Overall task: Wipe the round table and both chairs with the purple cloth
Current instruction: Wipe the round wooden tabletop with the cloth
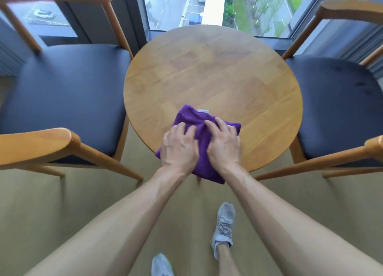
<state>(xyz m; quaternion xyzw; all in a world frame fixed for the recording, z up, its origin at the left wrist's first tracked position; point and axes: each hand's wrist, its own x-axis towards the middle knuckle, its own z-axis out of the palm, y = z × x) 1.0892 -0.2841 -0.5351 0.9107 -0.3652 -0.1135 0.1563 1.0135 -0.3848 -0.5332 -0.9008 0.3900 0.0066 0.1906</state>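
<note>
Flanking round table (213, 76): two chairs, left chair (64, 85) and right chair (335, 105). Pressing one purple cloth (199, 120) at near edge, left hand (179, 149) and right hand (224, 145) both flat, fingers spread.

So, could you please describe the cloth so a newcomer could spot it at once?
Start at the round wooden table between two chairs by the window. On its near edge, under the left hand and right hand, lies the purple cloth, the only purple thing, bearing a small grey tag.
</note>
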